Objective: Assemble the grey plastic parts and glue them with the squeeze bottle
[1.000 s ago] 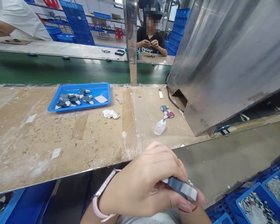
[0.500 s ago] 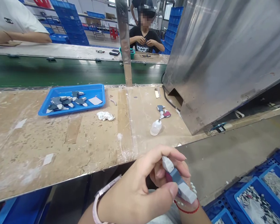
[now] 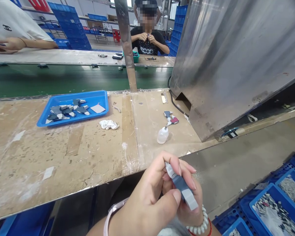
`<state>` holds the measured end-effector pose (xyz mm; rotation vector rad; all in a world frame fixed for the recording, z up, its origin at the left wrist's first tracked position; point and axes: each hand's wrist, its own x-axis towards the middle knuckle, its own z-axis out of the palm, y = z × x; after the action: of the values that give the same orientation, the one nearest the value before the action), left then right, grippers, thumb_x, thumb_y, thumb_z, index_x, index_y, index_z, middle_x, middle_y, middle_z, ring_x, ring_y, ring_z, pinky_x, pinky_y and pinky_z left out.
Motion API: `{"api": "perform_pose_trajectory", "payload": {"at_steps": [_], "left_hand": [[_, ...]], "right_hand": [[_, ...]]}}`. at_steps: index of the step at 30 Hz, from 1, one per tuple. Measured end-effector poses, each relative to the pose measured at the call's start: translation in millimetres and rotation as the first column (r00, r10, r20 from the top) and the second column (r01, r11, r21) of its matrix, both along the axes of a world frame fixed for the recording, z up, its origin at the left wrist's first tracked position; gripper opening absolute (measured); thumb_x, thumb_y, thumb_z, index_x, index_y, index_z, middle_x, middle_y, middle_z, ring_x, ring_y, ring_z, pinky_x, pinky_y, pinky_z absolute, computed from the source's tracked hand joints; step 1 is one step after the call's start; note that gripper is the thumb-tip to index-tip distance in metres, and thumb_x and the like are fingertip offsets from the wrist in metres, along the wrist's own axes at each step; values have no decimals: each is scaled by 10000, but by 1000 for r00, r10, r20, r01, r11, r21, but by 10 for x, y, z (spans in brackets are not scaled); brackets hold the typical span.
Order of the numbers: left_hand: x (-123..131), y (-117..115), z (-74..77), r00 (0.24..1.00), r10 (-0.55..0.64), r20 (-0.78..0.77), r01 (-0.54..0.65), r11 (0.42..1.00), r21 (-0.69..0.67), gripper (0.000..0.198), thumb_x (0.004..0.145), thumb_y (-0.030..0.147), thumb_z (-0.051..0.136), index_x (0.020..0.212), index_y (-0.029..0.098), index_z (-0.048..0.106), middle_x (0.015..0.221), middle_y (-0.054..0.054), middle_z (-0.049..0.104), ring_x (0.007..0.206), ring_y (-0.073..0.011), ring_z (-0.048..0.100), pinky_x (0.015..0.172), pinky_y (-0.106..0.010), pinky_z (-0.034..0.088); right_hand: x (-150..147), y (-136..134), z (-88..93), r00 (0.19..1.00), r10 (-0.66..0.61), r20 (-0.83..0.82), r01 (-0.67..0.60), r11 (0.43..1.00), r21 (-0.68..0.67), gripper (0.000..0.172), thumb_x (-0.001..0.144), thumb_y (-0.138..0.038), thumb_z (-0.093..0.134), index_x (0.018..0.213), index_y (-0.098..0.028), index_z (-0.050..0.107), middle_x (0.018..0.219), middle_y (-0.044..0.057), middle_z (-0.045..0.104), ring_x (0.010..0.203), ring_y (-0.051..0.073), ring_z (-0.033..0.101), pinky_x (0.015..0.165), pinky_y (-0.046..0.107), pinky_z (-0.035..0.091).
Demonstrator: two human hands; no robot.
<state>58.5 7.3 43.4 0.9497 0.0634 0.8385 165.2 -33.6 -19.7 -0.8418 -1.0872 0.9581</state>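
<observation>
Low in the head view, both my hands meet below the front edge of the workbench [image 3: 64,154]. My left hand [image 3: 147,200], a pink watch strap at its wrist, pinches a small flat piece [image 3: 182,188], grey-blue with white ends, between thumb and fingertips. My right hand [image 3: 195,200] sits behind and under it, mostly hidden, its fingers closed round the lower end of the same piece. A white bead bracelet and a red cord show at that wrist. The piece is tilted, its upper end pointing away to the left.
A blue tray [image 3: 98,98] with several similar pieces lies on the bench at left. Nearby are a crumpled white wipe [image 3: 108,124], a small squeeze bottle [image 3: 162,135] and two coloured pieces [image 3: 170,118]. A steel housing [image 3: 236,59] stands at right, blue crates [image 3: 272,203] below it. Behind the green conveyor [image 3: 64,78] sit co-workers.
My left fingers, first curled over the piece, have opened and now pinch its upper end. The piece has turned from lying flat to steeply tilted. The view has shifted slightly right.
</observation>
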Motion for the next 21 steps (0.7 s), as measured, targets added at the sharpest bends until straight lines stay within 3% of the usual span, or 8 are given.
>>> {"api": "perform_pose_trajectory", "payload": {"at_steps": [3, 8, 11, 13, 16, 18, 21], "left_hand": [[-6, -40, -51, 999, 39, -9, -39, 999, 6, 136, 971, 240, 593, 1067, 234, 497, 1022, -54, 598, 861, -140, 615, 686, -213, 531], [-57, -46, -93, 998, 40, -39, -39, 998, 41, 137, 984, 191, 555, 1094, 247, 497, 1052, -66, 602, 951, -154, 581, 701, -215, 545], [-85, -15, -73, 999, 10, -43, -10, 1000, 11, 146, 980, 205, 568, 1107, 246, 510, 1069, -60, 614, 922, -144, 590, 729, -237, 536], [-101, 0, -53, 999, -8, -43, 7, 1000, -12, 143, 956, 218, 615, 1071, 235, 531, 1015, -39, 639, 940, -149, 604, 845, -293, 523], [-126, 1, -31, 999, -5, -41, 4, 1000, -25, 160, 919, 216, 666, 1012, 223, 535, 940, -22, 653, 1021, -171, 615, 989, -355, 465], [-138, -11, -20, 999, -23, -30, 21, 999, -49, 175, 918, 215, 664, 1028, 223, 528, 965, -31, 641, 1003, -172, 623, 933, -329, 488], [-144, -30, 5, 997, -76, -9, 75, 994, -80, 193, 917, 202, 656, 1056, 223, 524, 985, -48, 612, 887, -155, 625, 739, -251, 514]], "right_hand": [[-65, 7, 86, 987, -38, -156, 49, 996, 69, 363, 744, -608, 769, 946, -307, 782, 752, 22, 685, 688, 205, 640, 626, 295, 550], [-102, 25, 170, 976, -17, -217, 17, 1000, -3, 254, 775, -495, 782, 928, -293, 797, 740, 13, 677, 573, 160, 606, 513, 244, 510], [-77, 45, 196, 990, 4, -140, 3, 999, 50, 275, 796, -522, 752, 941, -292, 789, 675, 4, 652, 550, 162, 601, 512, 250, 519], [-50, 63, 238, 998, 21, -58, -16, 995, 94, 262, 828, -510, 727, 971, -301, 795, 716, 10, 681, 583, 171, 633, 559, 262, 560], [-10, 83, 319, 998, 38, 56, -44, 993, 114, 159, 872, -324, 713, 1008, -321, 795, 746, -5, 717, 589, 161, 665, 601, 246, 589], [8, 83, 351, 992, 48, 113, -61, 991, 116, 184, 874, -326, 715, 1042, -335, 787, 706, -15, 712, 585, 164, 672, 596, 239, 584], [16, 67, 343, 992, 83, 95, -92, 991, 97, 251, 862, -464, 716, 1072, -337, 771, 648, -19, 677, 547, 161, 644, 555, 241, 551]]}}
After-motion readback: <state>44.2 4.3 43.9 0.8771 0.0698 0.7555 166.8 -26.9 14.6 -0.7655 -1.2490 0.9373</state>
